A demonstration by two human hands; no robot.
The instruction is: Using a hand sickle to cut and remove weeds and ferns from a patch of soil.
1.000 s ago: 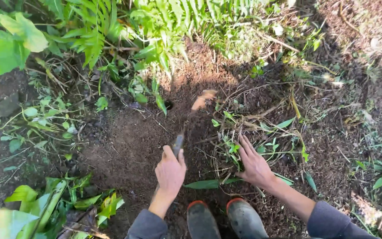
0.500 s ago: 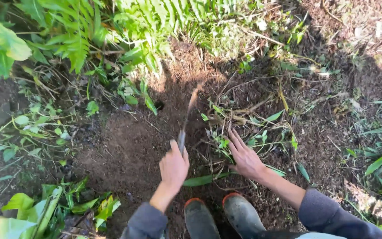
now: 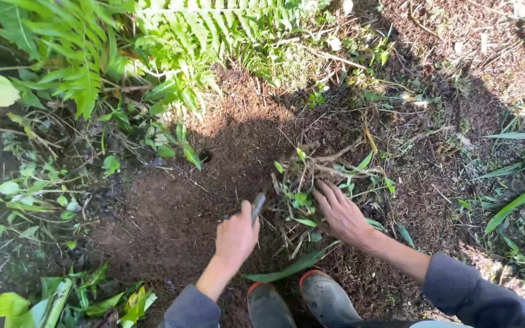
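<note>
My left hand (image 3: pixel 236 235) grips the handle of a hand digging tool (image 3: pixel 257 206), whose blade points up and away into the dark loose soil (image 3: pixel 165 212). To its right, my right hand (image 3: pixel 343 212) lies flat, fingers spread, on a clump of small green weeds and dry stems (image 3: pixel 311 176). The tool's blade end is mostly hidden among the weeds and shadow. Both hands are near my two rubber boots (image 3: pixel 302 300) at the bottom of the view.
Ferns (image 3: pixel 171 36) and broad-leaved plants (image 3: pixel 44 79) crowd the top left. Leafy plants (image 3: pixel 74 300) sit at the bottom left. Long grass blades (image 3: pixel 511 206) lie on the right. A small hole (image 3: pixel 205 156) shows in the soil. Dry twigs and litter cover the upper right ground.
My left hand has brought the tool down from a raised swing, so less of the blade shows. My right hand stays on the weed clump.
</note>
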